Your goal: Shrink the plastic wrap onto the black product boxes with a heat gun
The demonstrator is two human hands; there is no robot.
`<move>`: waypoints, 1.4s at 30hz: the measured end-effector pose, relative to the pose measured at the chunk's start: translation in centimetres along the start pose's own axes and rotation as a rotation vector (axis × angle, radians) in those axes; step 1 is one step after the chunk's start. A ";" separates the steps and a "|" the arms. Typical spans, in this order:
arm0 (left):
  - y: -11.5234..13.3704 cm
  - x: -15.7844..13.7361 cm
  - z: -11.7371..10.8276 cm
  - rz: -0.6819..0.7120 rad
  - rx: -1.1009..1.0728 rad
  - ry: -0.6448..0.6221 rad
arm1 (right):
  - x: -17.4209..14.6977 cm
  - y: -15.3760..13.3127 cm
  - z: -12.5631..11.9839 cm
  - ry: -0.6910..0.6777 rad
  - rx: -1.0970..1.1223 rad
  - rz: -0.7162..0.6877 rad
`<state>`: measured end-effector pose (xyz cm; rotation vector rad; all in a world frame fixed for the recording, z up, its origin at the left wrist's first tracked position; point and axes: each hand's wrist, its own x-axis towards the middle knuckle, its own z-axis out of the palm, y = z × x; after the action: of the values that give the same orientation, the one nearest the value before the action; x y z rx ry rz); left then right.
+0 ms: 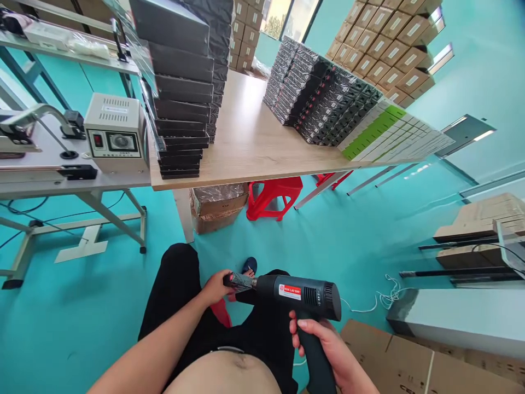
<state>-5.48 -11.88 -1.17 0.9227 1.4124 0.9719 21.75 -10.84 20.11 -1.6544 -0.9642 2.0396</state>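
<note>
A dark heat gun (305,298) with a red and white label is in my right hand (318,339), whose fingers wrap round its handle. Its nozzle points left, close to a small black box in shiny film (241,280). My left hand (216,287) grips that box at its left end, above my lap. Part of the box is hidden behind the nozzle, so I cannot tell whether the two touch.
Stacks of black boxes (184,104) and film-wrapped boxes (320,90) stand on the wooden table (246,148). A sealing machine with a control box (117,134) is at left. Below are a red stool (274,197) and a carton (219,205). Cartons (394,350) lie at lower right.
</note>
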 end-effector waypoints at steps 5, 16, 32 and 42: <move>-0.1 -0.2 -0.1 0.003 0.051 0.048 | 0.4 -0.5 0.3 -0.016 -0.006 0.008; -1.3 0.1 0.0 0.111 0.334 0.039 | 2.4 0.4 2.1 -0.125 -0.035 0.016; -1.2 0.6 0.1 -0.086 -0.263 -0.034 | 2.6 1.3 -1.2 0.046 0.093 0.015; 1.0 0.0 -2.4 -0.406 -0.872 0.069 | 0.8 1.0 -3.6 -0.085 0.365 0.098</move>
<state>-7.90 -11.65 -0.14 -0.0433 1.0010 1.1488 25.09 -9.98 18.52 -1.4539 -0.5018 2.2053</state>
